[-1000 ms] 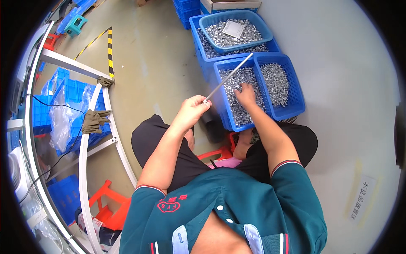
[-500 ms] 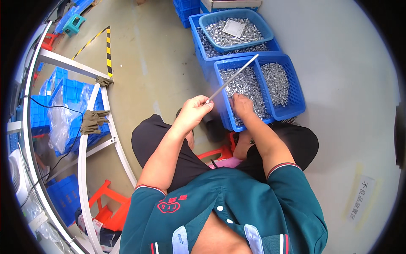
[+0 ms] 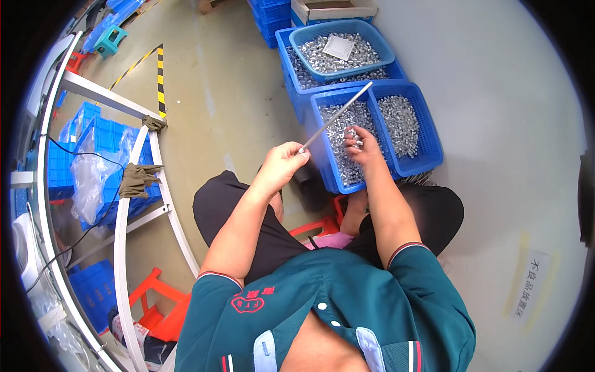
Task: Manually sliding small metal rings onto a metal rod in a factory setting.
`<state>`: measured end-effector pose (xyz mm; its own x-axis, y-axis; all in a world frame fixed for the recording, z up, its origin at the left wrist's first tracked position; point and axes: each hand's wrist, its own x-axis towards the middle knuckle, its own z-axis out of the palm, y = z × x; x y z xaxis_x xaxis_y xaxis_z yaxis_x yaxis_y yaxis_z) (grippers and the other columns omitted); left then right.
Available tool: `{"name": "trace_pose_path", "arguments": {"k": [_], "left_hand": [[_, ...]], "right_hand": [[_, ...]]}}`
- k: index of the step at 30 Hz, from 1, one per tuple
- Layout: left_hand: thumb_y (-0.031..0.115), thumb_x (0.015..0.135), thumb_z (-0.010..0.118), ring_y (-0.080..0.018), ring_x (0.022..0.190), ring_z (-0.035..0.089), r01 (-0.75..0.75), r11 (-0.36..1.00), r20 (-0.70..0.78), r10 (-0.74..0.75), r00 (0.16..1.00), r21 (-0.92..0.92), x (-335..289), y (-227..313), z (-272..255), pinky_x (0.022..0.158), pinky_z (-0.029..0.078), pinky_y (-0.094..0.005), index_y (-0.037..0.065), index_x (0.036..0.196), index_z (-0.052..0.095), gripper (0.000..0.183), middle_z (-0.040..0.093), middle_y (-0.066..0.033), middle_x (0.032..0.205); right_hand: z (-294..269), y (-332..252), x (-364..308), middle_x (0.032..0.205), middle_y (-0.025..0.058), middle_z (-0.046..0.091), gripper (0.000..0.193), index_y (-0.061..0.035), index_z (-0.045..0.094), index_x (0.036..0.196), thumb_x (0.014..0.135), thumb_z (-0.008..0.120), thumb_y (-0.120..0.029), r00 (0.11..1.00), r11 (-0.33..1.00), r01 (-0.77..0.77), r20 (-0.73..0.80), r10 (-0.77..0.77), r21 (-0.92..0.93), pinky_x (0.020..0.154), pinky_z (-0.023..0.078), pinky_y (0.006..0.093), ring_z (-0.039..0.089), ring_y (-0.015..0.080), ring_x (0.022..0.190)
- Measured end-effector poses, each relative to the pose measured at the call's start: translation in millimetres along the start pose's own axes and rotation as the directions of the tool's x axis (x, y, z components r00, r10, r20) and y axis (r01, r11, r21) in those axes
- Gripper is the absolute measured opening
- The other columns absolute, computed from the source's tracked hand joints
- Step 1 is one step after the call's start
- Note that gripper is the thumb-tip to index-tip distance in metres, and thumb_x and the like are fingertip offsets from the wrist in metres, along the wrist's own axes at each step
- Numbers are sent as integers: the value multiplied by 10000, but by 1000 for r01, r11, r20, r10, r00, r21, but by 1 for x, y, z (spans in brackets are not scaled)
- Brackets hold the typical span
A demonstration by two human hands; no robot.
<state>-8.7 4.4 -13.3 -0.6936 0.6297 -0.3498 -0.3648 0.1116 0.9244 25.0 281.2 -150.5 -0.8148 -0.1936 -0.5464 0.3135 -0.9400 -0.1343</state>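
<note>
My left hand pinches the near end of a thin metal rod, which slants up and away to the right over a divided blue plastic basket. At my left fingertips a small shiny bit shows; I cannot make out its shape. Just above the basket's left compartment, my right hand is turned up with its fingers curled around several small silvery metal pieces. More loose pieces of this kind fill that compartment below it. Similar pieces lie in the right compartment.
Behind the basket, a lighter blue basket of metal pieces rests on a larger blue crate. A white metal frame, stacked blue crates and a red stool stand to my left. A pale wall is on the right.
My right hand has lifted out of the loose pieces and turned up, now holding several of them. My left hand and the rod have stayed nearly in place.
</note>
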Motion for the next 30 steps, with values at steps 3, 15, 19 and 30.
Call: {"name": "trace_pose_path", "arguments": {"k": [3, 15, 19, 30], "left_hand": [[134, 850, 573, -6, 557, 373, -9, 1000, -11, 9, 1000, 5, -1, -2, -2, 492, 287, -168, 39, 914, 598, 118, 505, 68, 742], [122, 851, 568, -9, 558, 381, -53, 999, 18, 53, 998, 9, -2, -5, -4, 491, 289, -169, 38, 904, 593, 103, 495, 67, 733], [126, 848, 571, -10, 560, 381, -53, 998, 3, 53, 999, 38, -7, -1, -3, 492, 287, -170, 38, 907, 593, 108, 494, 67, 730], [127, 835, 587, -20, 623, 422, -116, 991, 25, 114, 993, 67, -12, -9, -4, 545, 319, -174, 43, 915, 600, 117, 520, 62, 750]], "right_hand": [[3, -2, -2, 762, 77, 510, 224, -44, 570, 903, 872, 525, -262, 962, 988, 43, 262, -81, 148, 383, 342, 206, 506, 160, 657], [26, -9, 4, 708, 34, 476, 135, -64, 546, 927, 868, 576, -182, 997, 994, 81, 13, -80, -75, 362, 260, 169, 396, 91, 518], [51, -13, -13, 730, 40, 489, 255, -55, 546, 1027, 856, 598, -237, 982, 957, 163, -59, -182, -239, 370, 248, 168, 385, 88, 509], [117, -39, -65, 720, 13, 483, 180, -55, 528, 966, 893, 510, -218, 985, 923, 173, 44, -168, -343, 363, 242, 173, 384, 67, 516]]}}
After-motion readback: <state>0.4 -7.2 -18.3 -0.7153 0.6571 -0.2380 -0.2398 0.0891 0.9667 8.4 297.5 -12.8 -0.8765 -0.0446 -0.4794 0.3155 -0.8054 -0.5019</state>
